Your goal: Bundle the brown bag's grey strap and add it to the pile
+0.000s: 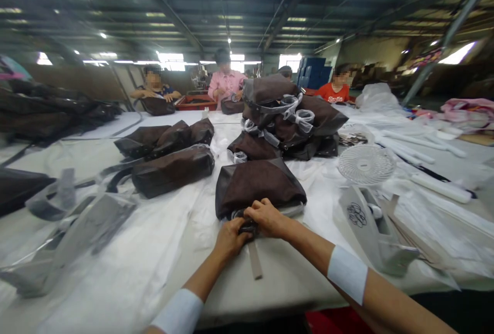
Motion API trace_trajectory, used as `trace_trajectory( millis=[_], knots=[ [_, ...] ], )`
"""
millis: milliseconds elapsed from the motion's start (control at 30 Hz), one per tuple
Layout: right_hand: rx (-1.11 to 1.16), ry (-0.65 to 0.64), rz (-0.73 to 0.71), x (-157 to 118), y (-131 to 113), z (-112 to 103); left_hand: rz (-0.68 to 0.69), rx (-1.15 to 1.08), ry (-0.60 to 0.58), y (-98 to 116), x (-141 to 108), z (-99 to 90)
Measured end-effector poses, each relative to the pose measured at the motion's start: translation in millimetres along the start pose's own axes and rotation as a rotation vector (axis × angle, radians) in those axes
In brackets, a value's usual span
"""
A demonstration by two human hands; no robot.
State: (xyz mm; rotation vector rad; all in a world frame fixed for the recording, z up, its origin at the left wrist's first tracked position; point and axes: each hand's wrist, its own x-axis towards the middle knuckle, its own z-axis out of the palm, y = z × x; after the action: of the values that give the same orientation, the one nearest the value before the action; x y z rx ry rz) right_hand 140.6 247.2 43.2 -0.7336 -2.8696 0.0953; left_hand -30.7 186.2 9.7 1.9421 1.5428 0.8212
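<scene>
The brown bag (pixel 262 182) lies on its side on the table (pixel 297 272), near the middle of the near edge, its broad face up and its bunched dark part (pixel 249 228) turned toward that edge; the left hand (pixel 229 239) is closed on this part, thumb and fingers pressed to it; the right hand (pixel 268 218) bends its fingers over the same spot, touching or nearly touching the left, though whether it grips cannot be told, since its fingertips are partly hidden; a flat beige strip (pixel 254 261) sticks out below the hands toward the near edge.

The handling of this bag looks under way rather than done, as both hands are at the bunched part and the strip hangs free of it; beyond it, toward the far edge, rises a heap of similar bags (pixel 266 89), some with loops in clear wrapping (pixel 304 119); more bags (pixel 173 172) lie left of the middle; which of these are finished and which are left cannot be judged; loose strips (pixel 405 233) lie toward the near right corner, apparently unused.
</scene>
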Motion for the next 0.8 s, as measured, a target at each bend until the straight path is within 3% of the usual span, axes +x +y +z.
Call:
trace_trajectory(
  millis=[233,533,700,800],
  knots=[
    [0.136,-0.048,0.03,1,6,-9,0.008,0.101,0.069,-2,1,8.8],
    [0.053,0.111,0.01,11,-11,2,-0.019,0.067,0.061,-5,1,6.8],
    [0.063,0.18,0.032,9,-15,-5,-0.033,0.038,0.015,-5,1,5.2],
    [0.084,0.252,0.153,-6,-21,-14,-0.039,0.03,0.029,-4,1,5.3]
  ],
)
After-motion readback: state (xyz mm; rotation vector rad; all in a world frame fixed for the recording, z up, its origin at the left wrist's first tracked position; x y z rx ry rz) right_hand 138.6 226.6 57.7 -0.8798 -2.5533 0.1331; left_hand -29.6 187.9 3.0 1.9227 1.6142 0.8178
